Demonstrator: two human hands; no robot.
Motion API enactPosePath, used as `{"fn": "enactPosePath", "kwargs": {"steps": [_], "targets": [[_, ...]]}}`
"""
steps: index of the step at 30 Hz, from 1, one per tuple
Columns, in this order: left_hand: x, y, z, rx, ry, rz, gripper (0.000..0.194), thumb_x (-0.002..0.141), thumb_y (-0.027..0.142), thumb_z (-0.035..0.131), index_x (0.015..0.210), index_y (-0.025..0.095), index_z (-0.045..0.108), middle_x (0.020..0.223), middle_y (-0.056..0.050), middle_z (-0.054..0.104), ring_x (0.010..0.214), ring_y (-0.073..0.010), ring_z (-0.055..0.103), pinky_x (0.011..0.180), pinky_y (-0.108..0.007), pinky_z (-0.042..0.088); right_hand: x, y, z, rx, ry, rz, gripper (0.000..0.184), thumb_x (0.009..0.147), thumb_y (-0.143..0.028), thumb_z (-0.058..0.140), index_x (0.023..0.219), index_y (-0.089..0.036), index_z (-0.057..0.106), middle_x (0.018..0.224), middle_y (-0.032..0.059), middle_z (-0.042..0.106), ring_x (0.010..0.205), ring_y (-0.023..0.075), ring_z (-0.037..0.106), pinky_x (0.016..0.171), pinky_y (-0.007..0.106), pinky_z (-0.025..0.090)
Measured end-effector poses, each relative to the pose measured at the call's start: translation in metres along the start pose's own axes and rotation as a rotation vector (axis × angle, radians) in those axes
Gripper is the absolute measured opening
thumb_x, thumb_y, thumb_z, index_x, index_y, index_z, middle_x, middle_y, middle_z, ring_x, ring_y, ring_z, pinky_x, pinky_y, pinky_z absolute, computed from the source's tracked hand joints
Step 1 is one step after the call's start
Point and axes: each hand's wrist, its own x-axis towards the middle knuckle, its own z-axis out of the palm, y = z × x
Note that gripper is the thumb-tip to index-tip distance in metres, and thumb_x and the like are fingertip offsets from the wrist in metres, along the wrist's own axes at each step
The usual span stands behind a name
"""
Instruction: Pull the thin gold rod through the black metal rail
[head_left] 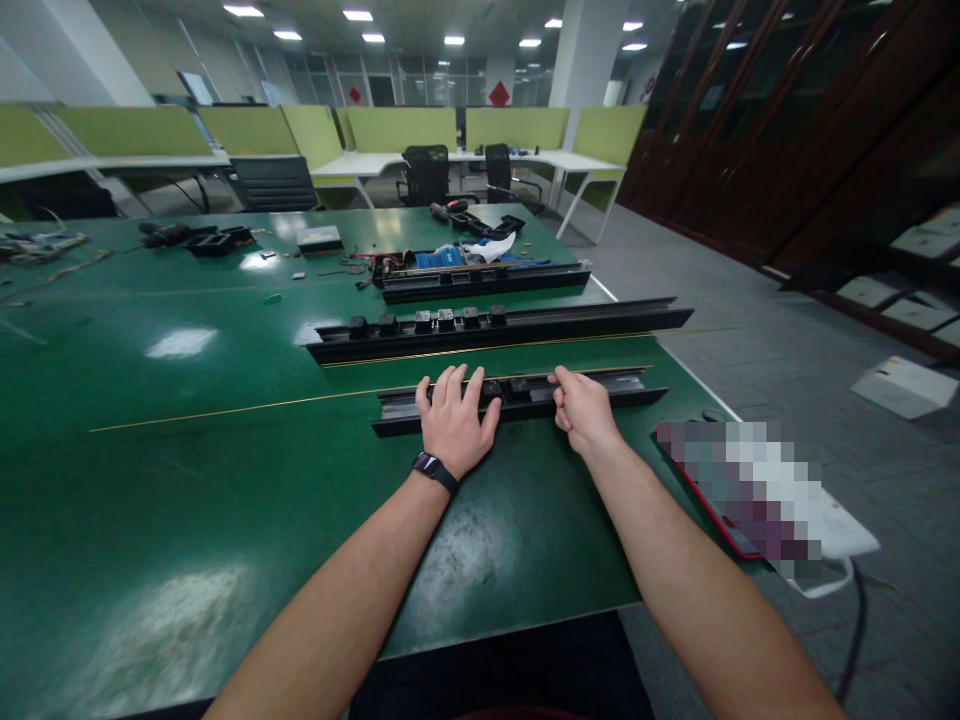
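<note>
A short black channel rail (pixel 630 398) lies across the green table in front of me, with small black blocks (pixel 506 390) in its groove. My left hand (pixel 457 425), a dark band on its wrist, rests on the rail's left part with fingers spread over it and the thumb apart. A long thin yellow strip (pixel 247 411) runs along the rail and sticks out far to the left. On the rail's right half, my right hand (pixel 585 408) is closed in a pinch at the strip. Its fingertips partly hide the strip there.
Behind lies a longer black rail (pixel 585 323) with several small blocks, then another rail (pixel 487 283). Power drills (pixel 454 210), a blue-wrapped bundle (pixel 442 257) and loose parts sit farther back. A red-edged device (pixel 712 510), partly blurred, lies by the right table edge.
</note>
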Motion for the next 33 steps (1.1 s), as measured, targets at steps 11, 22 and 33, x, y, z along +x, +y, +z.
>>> {"fn": "enactPosePath", "kwargs": {"steps": [11,22,33], "targets": [[-0.0001,-0.0001,0.0017,0.008,0.009,0.002,0.049,0.1,0.048,0.052,0.142,0.024,0.059,0.149,-0.013,0.058,0.142,-0.0335,0.048,0.125,-0.059,0.017,0.0007,0.0004,-0.001,-0.015,-0.018,0.008,0.029,0.094,-0.043,0.068,0.087,-0.015,0.065,0.047,-0.0069,0.048,0.025,0.0039,0.028,0.026,0.017,0.017],[-0.0001,-0.0006,0.0018,0.01,0.01,0.007,0.05,0.101,0.048,0.051,0.143,0.024,0.059,0.149,-0.014,0.058,0.143,-0.0327,0.047,0.125,-0.058,0.017,-0.0006,-0.0007,0.001,0.006,0.021,0.004,0.02,0.095,-0.031,0.064,0.085,-0.015,0.065,0.047,-0.0066,0.048,0.025,0.0042,0.029,0.026,0.017,0.017],[0.0001,-0.0003,0.0017,0.001,0.013,0.007,0.049,0.101,0.047,0.051,0.143,0.025,0.059,0.149,-0.014,0.059,0.143,-0.0328,0.048,0.124,-0.059,0.017,0.0012,0.0011,-0.0009,-0.019,-0.038,0.003,0.025,0.094,-0.039,0.067,0.088,-0.014,0.067,0.047,-0.007,0.048,0.025,0.004,0.028,0.025,0.017,0.016]]}}
